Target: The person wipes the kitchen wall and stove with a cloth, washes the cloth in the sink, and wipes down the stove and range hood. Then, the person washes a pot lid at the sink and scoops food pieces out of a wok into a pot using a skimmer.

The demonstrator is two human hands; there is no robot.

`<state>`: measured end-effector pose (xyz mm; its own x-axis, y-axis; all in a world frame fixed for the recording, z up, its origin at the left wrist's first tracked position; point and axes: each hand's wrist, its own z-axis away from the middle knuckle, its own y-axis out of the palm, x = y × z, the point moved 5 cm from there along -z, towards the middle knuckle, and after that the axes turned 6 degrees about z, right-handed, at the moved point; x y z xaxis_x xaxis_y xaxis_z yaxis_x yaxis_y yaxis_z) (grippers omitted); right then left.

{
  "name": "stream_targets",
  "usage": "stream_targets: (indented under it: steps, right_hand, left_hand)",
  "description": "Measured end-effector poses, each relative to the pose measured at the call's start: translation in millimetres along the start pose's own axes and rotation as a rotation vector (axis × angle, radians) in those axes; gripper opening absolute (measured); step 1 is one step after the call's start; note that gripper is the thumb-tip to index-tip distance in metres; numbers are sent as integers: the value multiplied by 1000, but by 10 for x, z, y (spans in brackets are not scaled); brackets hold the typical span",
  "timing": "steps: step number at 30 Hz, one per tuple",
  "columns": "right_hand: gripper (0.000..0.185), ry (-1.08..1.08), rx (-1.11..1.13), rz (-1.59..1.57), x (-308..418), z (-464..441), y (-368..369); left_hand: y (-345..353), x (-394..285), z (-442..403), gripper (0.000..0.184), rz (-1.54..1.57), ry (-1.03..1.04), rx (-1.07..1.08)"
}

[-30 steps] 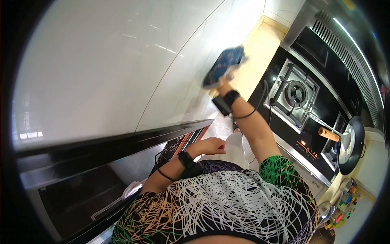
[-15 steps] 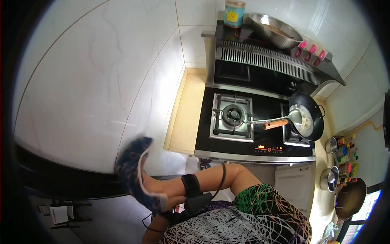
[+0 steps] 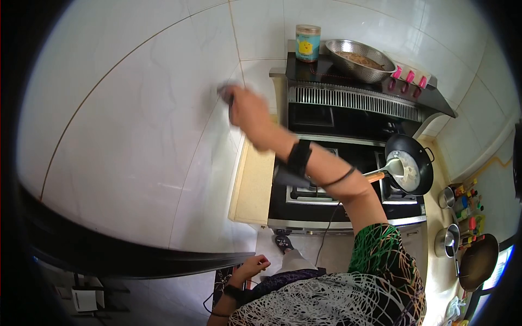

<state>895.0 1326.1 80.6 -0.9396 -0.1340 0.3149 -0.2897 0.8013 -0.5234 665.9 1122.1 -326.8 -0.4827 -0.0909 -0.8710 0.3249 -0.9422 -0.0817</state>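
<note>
My right hand (image 3: 252, 117) is raised in front of the white tiled wall, left of the range hood, and smeared by motion. Its fingers are closed around a small dark thing (image 3: 225, 93), too blurred to name. Low near my body is my left hand (image 3: 253, 267), its fingers loosely bent and apart, with nothing seen in them. Beneath my right forearm lies the left burner (image 3: 310, 190), partly covered. A black wok (image 3: 427, 176) with pale food sits on the right burner, with a metal ladle (image 3: 396, 167) resting in it.
On the hood (image 3: 353, 98) stand a blue canister (image 3: 308, 44) and a perforated steel bowl (image 3: 363, 73) with brownish food. Pots (image 3: 441, 244), a brown pan (image 3: 478, 263) and several seasoning bottles (image 3: 468, 204) line the right counter. A dark edge (image 3: 163, 263) runs along the lower left.
My right hand has swung up from low left to the wall beside the hood. The dark blue patterned cloth by my hands is no longer recognisable. My left hand now shows separately.
</note>
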Motion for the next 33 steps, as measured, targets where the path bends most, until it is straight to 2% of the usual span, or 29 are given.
stream_targets:
  steps: [3,4,6,7,9,12,13,16,18,20,21,22,24,26,27,28,30,32,33]
  right_hand:
    - [24,-380,-260,371,-144,-703,-427]
    - [28,-425,-265,494,-274,-848,-392]
    - [29,-315,-140,835,-803,-1020,-49]
    - [31,-346,-158,739,-1135,-931,127]
    - [38,67,613,1110,-1607,-853,464]
    - [36,34,718,1056,-1712,-985,717]
    - [29,82,757,1121,-1767,-1057,806]
    - [30,16,862,1131,-1821,-1161,1006]
    - [28,97,882,1166,-1923,-1231,1162]
    - [28,45,1012,1416,-2195,-1249,1542]
    - [30,86,1264,1623,-2152,-1179,1508]
    - [33,-15,1404,1609,-2050,-1110,1475]
    - [33,-280,1446,1700,-2209,-868,1778]
    - [33,-437,1250,1496,-2324,-530,2104]
    - [33,-476,1172,1406,-2686,-276,2588]
    - [32,-451,1120,1369,-2506,-55,2489]
    - [26,-452,1090,1139,-2066,326,2160]
    - [20,-382,1114,843,-1758,717,1883]
    - [18,-317,1108,689,-1597,900,1716]
  left_hand:
    - [-10,23,-3,29,28,-54,23]
    - [-15,30,-21,29,30,-66,23]
    - [-8,67,-46,29,53,-75,17]
    - [-6,95,-82,29,74,-68,9]
    - [-41,124,-129,29,114,-64,2]
    - [-26,134,-185,29,181,-85,10]
    - [6,168,-169,29,200,-104,4]
    - [-29,226,-337,29,281,-136,17]
    - [-34,197,-495,29,293,-124,70]
    - [11,-25,-597,30,263,-86,146]
    - [22,-96,-716,25,305,-83,144]
    - [-8,-231,-864,23,358,42,158]
    - [-96,-615,-1031,18,470,281,177]
    - [-315,-1141,-1114,12,641,377,-69]
    - [-493,-1355,-1129,14,668,411,-243]
    - [-666,-1526,-1155,15,692,444,-419]
    - [-1103,-1672,-1162,23,235,737,-991]
    - [-1221,-1891,-994,33,256,797,-1085]
    - [-1417,-2218,-928,40,174,772,-1180]
